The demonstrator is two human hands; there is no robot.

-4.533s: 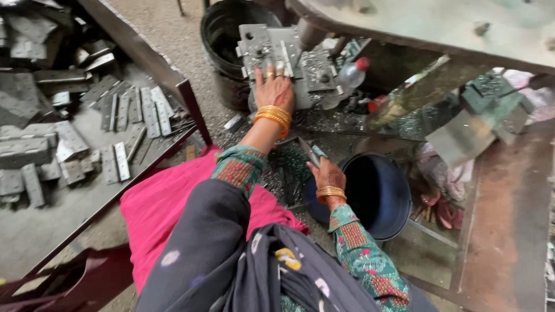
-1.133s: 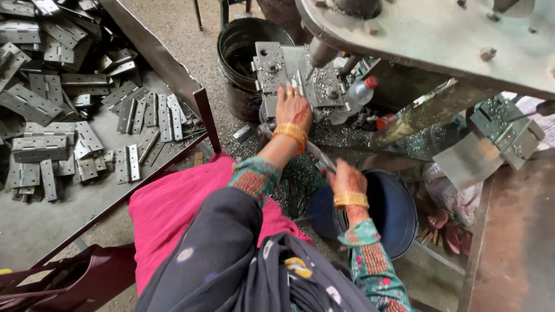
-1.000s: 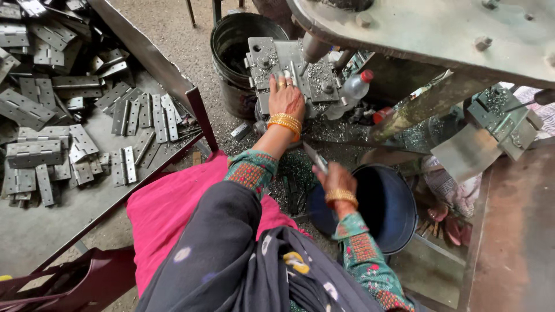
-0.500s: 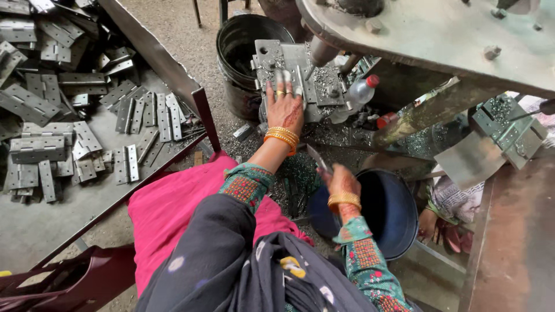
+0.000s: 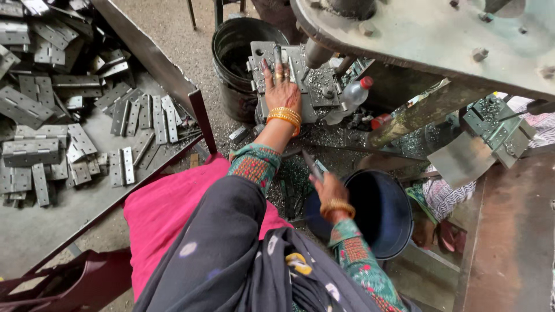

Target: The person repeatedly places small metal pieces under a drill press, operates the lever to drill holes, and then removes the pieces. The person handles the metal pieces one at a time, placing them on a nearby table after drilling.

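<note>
Left hand point(image 5: 281, 92) lay flat, fingers spread, on the metal block point(image 5: 300, 75) under the press. Right hand point(image 5: 329, 188) pinched a thin metal strip point(image 5: 313, 166) above the blue bucket point(image 5: 381, 214). Strip judged stiff, light, sharp-edged; best gripped by its flat faces.

At your one o'clock a clear plastic bottle point(image 5: 350, 99) with a red cap leans against the metal die block point(image 5: 315, 86). You have no labels, signs or screens around.
</note>
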